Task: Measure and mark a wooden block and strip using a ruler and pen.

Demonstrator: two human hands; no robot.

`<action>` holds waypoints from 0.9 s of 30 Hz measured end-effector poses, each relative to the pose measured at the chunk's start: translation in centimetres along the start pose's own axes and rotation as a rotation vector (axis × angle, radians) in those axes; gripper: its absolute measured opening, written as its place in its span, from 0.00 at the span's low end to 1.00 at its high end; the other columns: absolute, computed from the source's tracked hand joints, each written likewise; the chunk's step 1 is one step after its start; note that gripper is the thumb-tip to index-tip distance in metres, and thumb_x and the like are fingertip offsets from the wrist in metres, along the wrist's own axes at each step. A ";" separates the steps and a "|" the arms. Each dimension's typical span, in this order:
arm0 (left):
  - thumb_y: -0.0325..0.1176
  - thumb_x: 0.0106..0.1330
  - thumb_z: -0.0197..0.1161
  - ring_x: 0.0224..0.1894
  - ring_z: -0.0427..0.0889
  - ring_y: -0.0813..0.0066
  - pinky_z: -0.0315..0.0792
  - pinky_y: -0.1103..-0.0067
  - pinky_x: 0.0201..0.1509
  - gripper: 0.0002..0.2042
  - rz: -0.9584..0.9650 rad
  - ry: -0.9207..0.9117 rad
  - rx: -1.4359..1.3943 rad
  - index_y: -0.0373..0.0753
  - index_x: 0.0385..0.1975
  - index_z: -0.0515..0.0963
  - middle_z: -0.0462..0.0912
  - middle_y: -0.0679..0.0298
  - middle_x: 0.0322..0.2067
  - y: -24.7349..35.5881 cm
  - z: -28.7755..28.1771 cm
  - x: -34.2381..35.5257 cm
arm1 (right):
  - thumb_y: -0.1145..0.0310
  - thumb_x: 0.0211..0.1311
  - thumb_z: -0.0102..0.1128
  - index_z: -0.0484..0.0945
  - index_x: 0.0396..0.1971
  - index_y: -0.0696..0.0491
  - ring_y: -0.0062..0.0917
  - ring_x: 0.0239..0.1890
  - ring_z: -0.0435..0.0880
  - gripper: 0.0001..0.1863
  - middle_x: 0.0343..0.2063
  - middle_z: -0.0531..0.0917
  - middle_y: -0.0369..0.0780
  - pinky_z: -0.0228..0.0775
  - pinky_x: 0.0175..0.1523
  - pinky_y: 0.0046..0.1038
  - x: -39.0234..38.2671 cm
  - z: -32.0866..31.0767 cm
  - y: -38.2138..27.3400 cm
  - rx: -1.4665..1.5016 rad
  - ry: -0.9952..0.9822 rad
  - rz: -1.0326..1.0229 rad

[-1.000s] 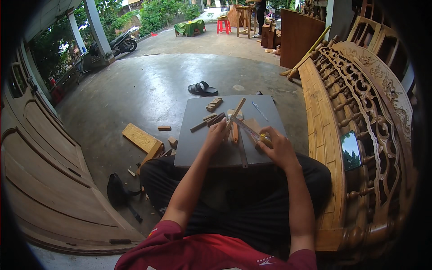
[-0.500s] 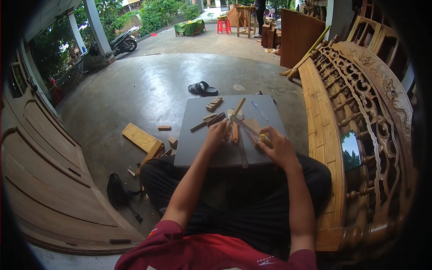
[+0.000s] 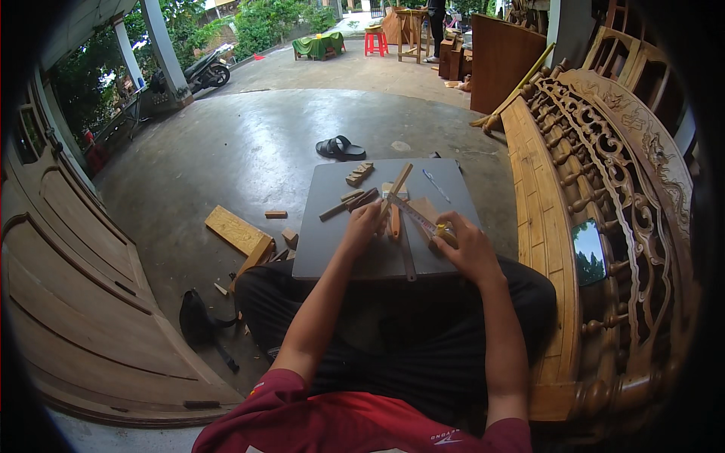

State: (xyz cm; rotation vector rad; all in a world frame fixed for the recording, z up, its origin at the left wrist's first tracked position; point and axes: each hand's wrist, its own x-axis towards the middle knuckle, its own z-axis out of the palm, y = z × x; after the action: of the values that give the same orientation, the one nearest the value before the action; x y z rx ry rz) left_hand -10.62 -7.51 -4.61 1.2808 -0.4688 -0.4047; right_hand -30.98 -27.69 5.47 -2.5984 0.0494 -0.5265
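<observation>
Head view: left hand (image 3: 365,223) pins a wooden strip (image 3: 394,198), right hand (image 3: 464,245) grips a tape measure (image 3: 444,235), mid-measuring; marking likely follows.

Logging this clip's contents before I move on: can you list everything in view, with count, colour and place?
board: one, grey, flat in front of the person's lap
wooden stick: one, tan, under the left hand
tape measure: one, yellow, in the right hand, blade pulled out across the stick
wood pieces: several, tan, far part of the board
pen: one, blue, board's far right
plank: one, pale, floor left of the board
sandals: a pair, black, floor beyond the board
carved bench: one, brown, right
motorbike: one, dark, far left
left hand: on the stick
right hand: holding the tape measure
</observation>
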 end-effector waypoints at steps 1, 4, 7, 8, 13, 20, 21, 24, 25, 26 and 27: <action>0.48 0.84 0.54 0.22 0.76 0.79 0.69 0.79 0.27 0.21 0.000 0.000 0.000 0.36 0.35 0.81 0.78 0.67 0.23 0.0 0.1 0.0 | 0.61 0.70 0.69 0.73 0.55 0.45 0.50 0.50 0.89 0.19 0.48 0.86 0.45 0.83 0.53 0.49 0.0 0.0 0.0 0.003 -0.001 -0.001; 0.48 0.84 0.53 0.21 0.74 0.80 0.67 0.80 0.27 0.21 -0.007 0.024 0.006 0.36 0.36 0.81 0.77 0.68 0.22 0.2 0.4 -0.1 | 0.60 0.70 0.69 0.73 0.56 0.45 0.51 0.49 0.89 0.19 0.48 0.86 0.45 0.83 0.53 0.49 0.0 -0.1 0.1 -0.018 -0.007 0.002; 0.47 0.84 0.53 0.21 0.73 0.80 0.66 0.81 0.26 0.21 -0.003 0.074 -0.117 0.35 0.38 0.82 0.76 0.68 0.23 0.3 0.1 -0.3 | 0.60 0.70 0.69 0.72 0.56 0.45 0.51 0.49 0.89 0.20 0.48 0.86 0.45 0.83 0.53 0.50 -0.1 0.0 0.4 -0.067 -0.013 0.013; 0.47 0.84 0.52 0.22 0.72 0.81 0.66 0.81 0.26 0.21 0.007 0.069 -0.090 0.35 0.39 0.82 0.76 0.69 0.23 0.1 0.0 -0.2 | 0.60 0.70 0.69 0.72 0.56 0.45 0.51 0.49 0.89 0.20 0.48 0.86 0.45 0.83 0.53 0.50 -0.1 0.0 0.4 -0.067 -0.013 0.013; 0.46 0.84 0.51 0.22 0.72 0.81 0.66 0.81 0.26 0.20 0.029 0.055 -0.053 0.35 0.41 0.82 0.76 0.69 0.24 0.2 0.1 -0.2 | 0.59 0.71 0.68 0.73 0.56 0.45 0.50 0.48 0.89 0.20 0.46 0.86 0.45 0.83 0.52 0.49 -0.1 0.0 0.2 -0.079 -0.003 0.018; 0.46 0.84 0.51 0.22 0.73 0.81 0.66 0.81 0.26 0.20 0.013 0.062 -0.023 0.36 0.40 0.82 0.76 0.69 0.24 0.5 0.3 -0.3 | 0.59 0.71 0.68 0.75 0.61 0.43 0.48 0.47 0.89 0.22 0.45 0.86 0.44 0.83 0.53 0.48 -0.1 0.3 0.7 -0.084 0.010 -0.014; 0.47 0.84 0.51 0.22 0.73 0.81 0.66 0.81 0.26 0.20 0.012 0.064 -0.020 0.36 0.40 0.82 0.76 0.69 0.24 0.4 0.2 -0.3 | 0.59 0.71 0.68 0.75 0.62 0.43 0.48 0.47 0.89 0.23 0.45 0.85 0.44 0.83 0.53 0.48 -0.1 0.3 0.7 -0.084 0.008 -0.018; 0.47 0.84 0.51 0.22 0.73 0.81 0.66 0.81 0.26 0.21 0.004 0.064 -0.030 0.36 0.40 0.82 0.76 0.69 0.25 0.4 0.1 -0.2 | 0.59 0.71 0.68 0.75 0.62 0.42 0.49 0.47 0.89 0.23 0.46 0.85 0.45 0.83 0.53 0.48 -0.1 0.3 0.7 -0.087 0.006 -0.024; 0.47 0.84 0.51 0.22 0.73 0.81 0.66 0.81 0.26 0.21 0.003 0.064 -0.030 0.36 0.40 0.82 0.76 0.69 0.25 0.4 0.2 -0.2 | 0.59 0.71 0.68 0.76 0.62 0.43 0.49 0.47 0.89 0.23 0.46 0.85 0.45 0.83 0.53 0.48 -0.1 0.3 0.7 -0.090 0.008 -0.024; 0.47 0.84 0.51 0.22 0.72 0.81 0.66 0.81 0.25 0.21 0.001 0.061 -0.044 0.36 0.39 0.82 0.76 0.69 0.25 0.4 0.2 -0.2 | 0.59 0.71 0.68 0.76 0.62 0.43 0.49 0.47 0.89 0.23 0.46 0.85 0.45 0.83 0.53 0.48 -0.1 0.3 0.7 -0.090 0.007 -0.024; 0.47 0.84 0.51 0.22 0.72 0.81 0.66 0.81 0.25 0.21 -0.001 0.058 -0.058 0.36 0.39 0.82 0.76 0.69 0.25 0.5 0.3 -0.3 | 0.59 0.71 0.68 0.76 0.62 0.43 0.49 0.47 0.89 0.23 0.46 0.85 0.45 0.83 0.54 0.48 -0.1 0.3 0.7 -0.083 0.009 -0.024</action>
State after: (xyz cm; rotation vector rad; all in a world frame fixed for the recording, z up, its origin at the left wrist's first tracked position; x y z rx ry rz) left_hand -11.00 -7.47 -4.15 1.2339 -0.4046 -0.3784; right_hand -30.90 -28.17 4.81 -2.6810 0.0434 -0.5557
